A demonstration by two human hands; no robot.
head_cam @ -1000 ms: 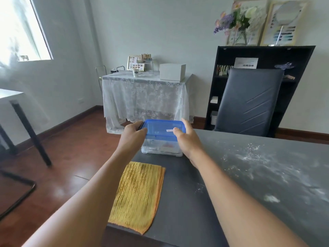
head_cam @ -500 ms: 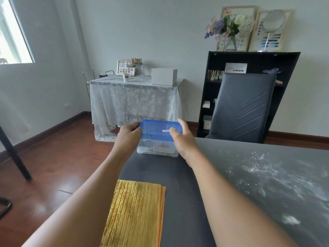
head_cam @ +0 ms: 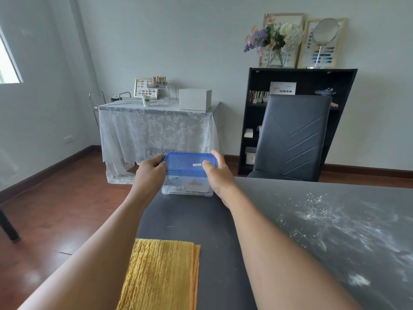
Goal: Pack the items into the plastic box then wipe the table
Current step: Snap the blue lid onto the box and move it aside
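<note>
A clear plastic box (head_cam: pixel 187 184) sits at the far left corner of the dark grey table (head_cam: pixel 223 220), its blue lid (head_cam: pixel 190 164) already on. Both of the person's arms reach out to it across the tabletop. The left hand (head_cam: pixel 150 173) grips the left end of the box, fingers curled over the lid's edge there. The right hand (head_cam: pixel 218 174) grips the right end, the thumb lying on top of the lid near a small white sticker and the other fingers wrapped round the far right corner. The base of the box touches the tabletop. Through the clear wall I can make out some pale and orange contents, too blurred to name.

Nearer the person, along the left edge of the table, lies a folded yellow cloth (head_cam: pixel 161 276), flat, with an orange underside showing at its right side. It is well apart from the box. White powder (head_cam: pixel 330 222) is smeared and sprinkled over the right half of the table, with a small clump towards the near right.

Past the far edge of the table stands a black chair (head_cam: pixel 295 135), and behind it a black shelf unit (head_cam: pixel 301 81) carrying a vase of flowers (head_cam: pixel 273 44), a round mirror on a stand and two framed pictures. Against the back wall is a side table under a white lace cloth (head_cam: pixel 156 130), with a white box (head_cam: pixel 194 99), a paper cup (head_cam: pixel 146 100) and a small rack of bottles on top.
</note>
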